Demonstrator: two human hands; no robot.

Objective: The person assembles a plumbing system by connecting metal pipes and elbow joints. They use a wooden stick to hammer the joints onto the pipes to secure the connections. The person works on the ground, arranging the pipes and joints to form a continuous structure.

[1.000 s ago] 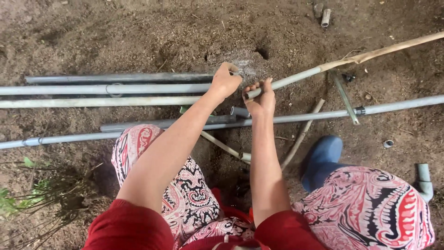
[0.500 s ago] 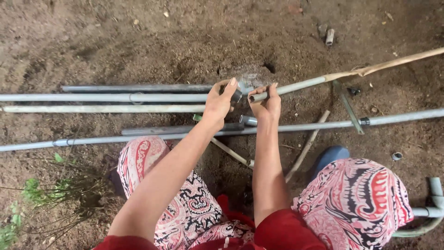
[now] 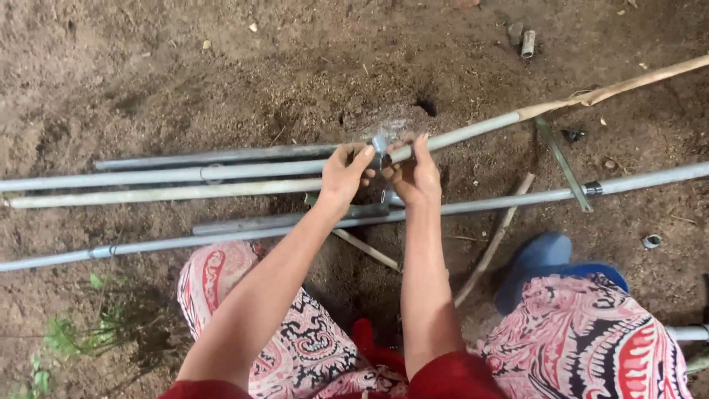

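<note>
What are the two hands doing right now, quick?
Left hand: closed around the end of a grey pipe at the small joint piece.
Right hand: closed, pinching the same joint piece where another grey pipe meets it.

Blue boot [image 3: 533, 260] on bare dirt [image 3: 148, 74], w/ red-patterned trousers [image 3: 591, 340] above it. Small pipe offcut [image 3: 527, 43] lies top right; a ring-shaped bit [image 3: 651, 241] sits at right edge. Green weeds [image 3: 66, 332] bottom left.

Small grey pipe fitting [image 3: 379, 145] pinched between my fingers at the joint, long grey pipe [image 3: 170, 175] running left along the dirt, second grey pipe [image 3: 465, 133] angling up right, tan-wrapped far end
</note>
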